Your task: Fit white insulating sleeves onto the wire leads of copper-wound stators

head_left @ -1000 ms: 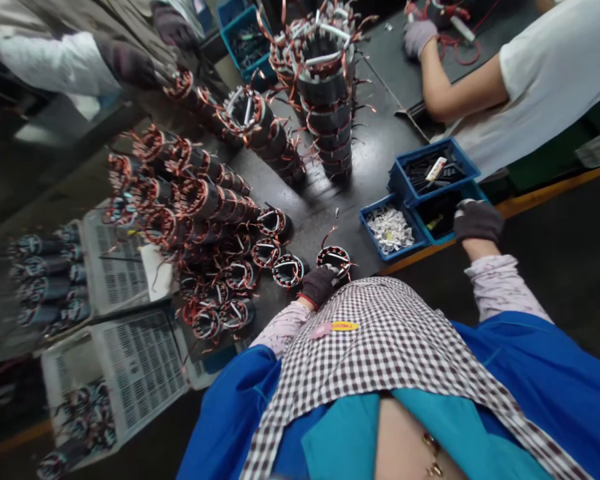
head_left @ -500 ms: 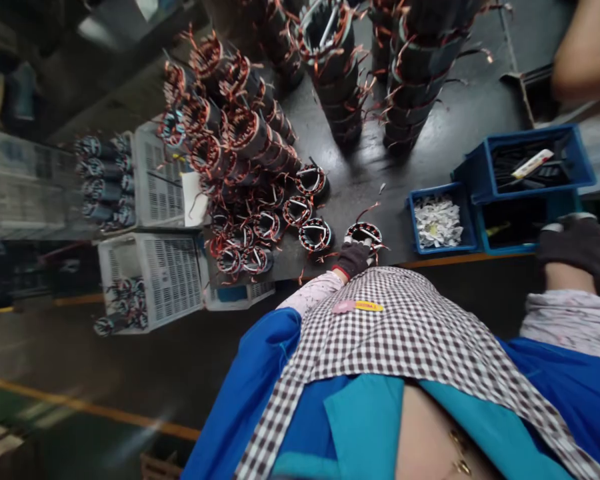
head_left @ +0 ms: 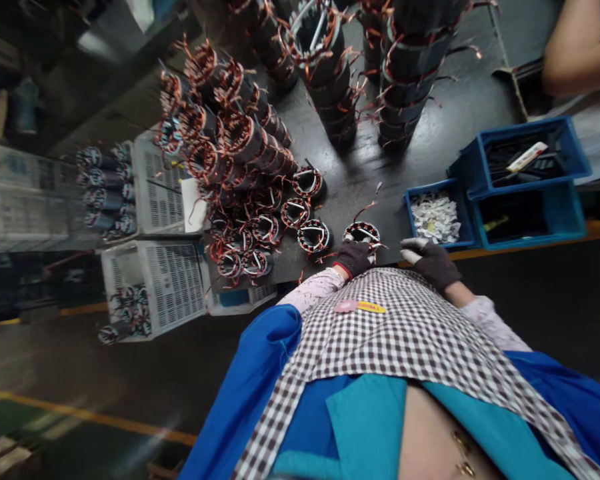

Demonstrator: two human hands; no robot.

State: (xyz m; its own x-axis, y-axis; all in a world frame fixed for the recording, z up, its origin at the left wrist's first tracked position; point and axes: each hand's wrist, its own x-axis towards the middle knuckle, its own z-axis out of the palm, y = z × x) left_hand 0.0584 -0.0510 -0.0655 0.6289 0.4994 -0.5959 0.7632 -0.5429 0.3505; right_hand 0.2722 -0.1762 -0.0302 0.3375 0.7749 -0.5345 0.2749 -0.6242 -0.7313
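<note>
While the left hand (head_left: 355,259) grips a stator (head_left: 363,229) by its near rim on the bench (head_left: 353,180), the right hand (head_left: 431,263), its hold unclear, hangs near the bin (head_left: 465,218); steadying seems the step, and bringing the right hand in calls for a firm grip.

a factory workshop here, copper-wound cores (head_left: 326,83) stacked in towers on a dark bench (head_left: 353,177), blue bins (head_left: 469,167) of small parts (head_left: 435,219), white crates (head_left: 176,275) to the left, a yellow line (head_left: 87,411) crossing the floor (head_left: 180,380)
</note>
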